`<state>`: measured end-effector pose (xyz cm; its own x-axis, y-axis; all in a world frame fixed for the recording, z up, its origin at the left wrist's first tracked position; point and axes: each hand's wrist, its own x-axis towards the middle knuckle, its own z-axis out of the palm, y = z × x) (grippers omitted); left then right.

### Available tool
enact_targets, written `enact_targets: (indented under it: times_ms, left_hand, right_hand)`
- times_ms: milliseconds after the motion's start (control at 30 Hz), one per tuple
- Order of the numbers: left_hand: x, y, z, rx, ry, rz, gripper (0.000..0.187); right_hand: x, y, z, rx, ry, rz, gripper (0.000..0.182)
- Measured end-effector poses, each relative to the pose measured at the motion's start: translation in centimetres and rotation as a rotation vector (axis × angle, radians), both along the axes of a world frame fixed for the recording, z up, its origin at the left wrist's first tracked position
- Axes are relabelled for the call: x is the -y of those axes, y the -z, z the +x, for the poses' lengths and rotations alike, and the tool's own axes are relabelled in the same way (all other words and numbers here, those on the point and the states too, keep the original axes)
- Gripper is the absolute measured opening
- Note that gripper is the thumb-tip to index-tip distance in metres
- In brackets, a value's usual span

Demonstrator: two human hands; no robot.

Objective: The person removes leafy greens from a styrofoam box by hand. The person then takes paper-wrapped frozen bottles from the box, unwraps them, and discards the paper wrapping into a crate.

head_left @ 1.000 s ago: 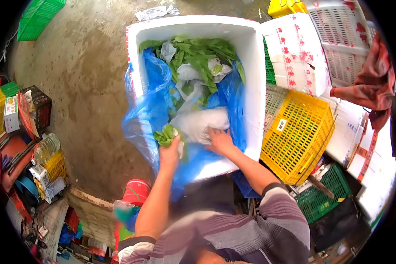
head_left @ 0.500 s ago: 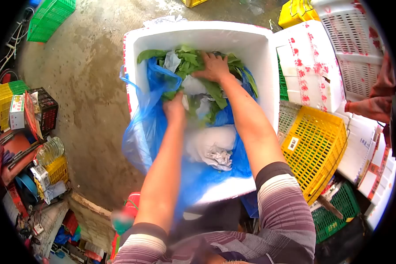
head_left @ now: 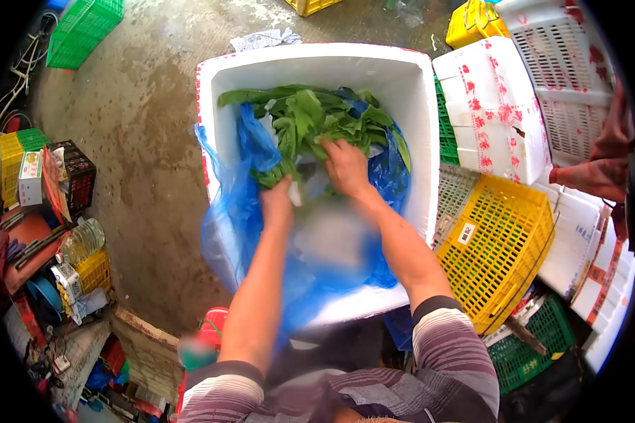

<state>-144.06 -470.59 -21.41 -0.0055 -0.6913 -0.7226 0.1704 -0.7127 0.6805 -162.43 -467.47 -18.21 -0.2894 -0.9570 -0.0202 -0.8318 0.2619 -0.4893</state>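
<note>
A white foam box (head_left: 208, 151) stands before me, lined with a blue plastic bag (head_left: 226, 225). Leafy greens (head_left: 307, 116) fill its far half, their broad leaves spread from side to side. My left hand (head_left: 278, 203) is closed at the near-left edge of the greens, fingers gripping leaves beside the blue plastic. On the right, my right hand (head_left: 347, 168) has its fingers curled around leaves near the middle of the pile. A white paper-wrapped bundle (head_left: 331, 240), blurred, lies nearer to me, below my hands.
To the right are a yellow crate (head_left: 497, 243), a green crate (head_left: 533, 349) and white foam boxes with red print (head_left: 494, 113). Wet concrete floor (head_left: 141, 176) lies to the left. Crates, a plastic bottle (head_left: 81, 240) and clutter line the far left.
My right hand has drawn back toward me from the far leaves, and its fingers have curled. My left hand has shifted slightly nearer to me. More leaves show across the far half, covering pale paper.
</note>
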Motion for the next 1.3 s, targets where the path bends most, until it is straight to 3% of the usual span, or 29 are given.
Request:
enact_targets:
  times_ms: [200,267,367,467,567,667,700,800,900,1000,1100,1167,1200,1233,1300]
  left_hand:
    - [-3.6,-4.3,2.0,-0.170,-0.027,0.134,0.031]
    - [-3.4,-6.4,1.9,-0.225,-0.107,0.223,0.033]
    - [-2.0,-4.5,2.4,-0.194,-0.070,0.186,0.039]
    - [0.2,-2.6,0.4,-0.194,-0.177,-0.018,0.040]
    - [-1.0,-1.5,0.8,-0.083,-0.118,0.060,0.045]
    - [-3.2,-2.6,2.4,-0.081,-0.136,0.095,0.047]
    - [-3.3,-3.4,2.5,-0.086,-0.146,0.112,0.047]
    - [-3.2,-4.0,2.7,-0.101,-0.131,0.116,0.043]
    - [-2.5,-5.7,1.5,-0.141,-0.188,0.160,0.039]
    - [-2.2,-5.8,1.7,-0.138,-0.195,0.135,0.038]
    - [-2.2,-6.1,1.9,-0.108,-0.209,0.181,0.039]
    - [-2.4,-3.9,2.5,-0.025,-0.191,0.214,0.043]
    - [-2.3,-4.0,2.3,0.027,-0.162,0.157,0.045]
    - [-2.2,-4.0,2.0,0.080,-0.134,0.101,0.047]
    - [-2.2,-2.0,2.4,0.010,-0.099,-0.092,0.058]
  right_hand:
    - [-3.6,0.5,1.1,0.143,0.279,-0.218,0.048]
    - [-3.7,0.2,0.4,0.122,0.182,-0.210,0.045]
    - [-1.6,-1.6,-1.9,0.037,-0.017,-0.059,0.042]
    - [4.2,-2.2,-6.1,-0.095,-0.304,-0.054,0.042]
    - [8.5,2.8,-8.2,0.143,-0.285,-0.017,0.047]
    - [11.1,5.2,-8.5,0.233,-0.083,0.343,0.061]
    - [11.9,5.1,-8.7,0.228,-0.084,0.470,0.074]
    - [12.9,4.9,-9.0,0.397,-0.196,0.450,0.076]
    - [12.9,10.6,-9.7,0.445,-0.179,0.501,0.074]
    - [11.6,3.9,-6.2,0.104,-0.235,0.730,0.074]
    - [5.6,3.1,-3.4,-0.188,-0.280,0.578,0.068]
    - [0.6,2.1,-0.3,-0.251,-0.215,0.312,0.050]
    - [-0.1,-0.4,1.7,-0.295,-0.205,0.528,0.041]
    - [-2.5,1.0,3.2,-0.140,-0.062,0.045,0.035]
    - [-4.7,1.5,5.1,-0.174,-0.107,-0.076,0.039]
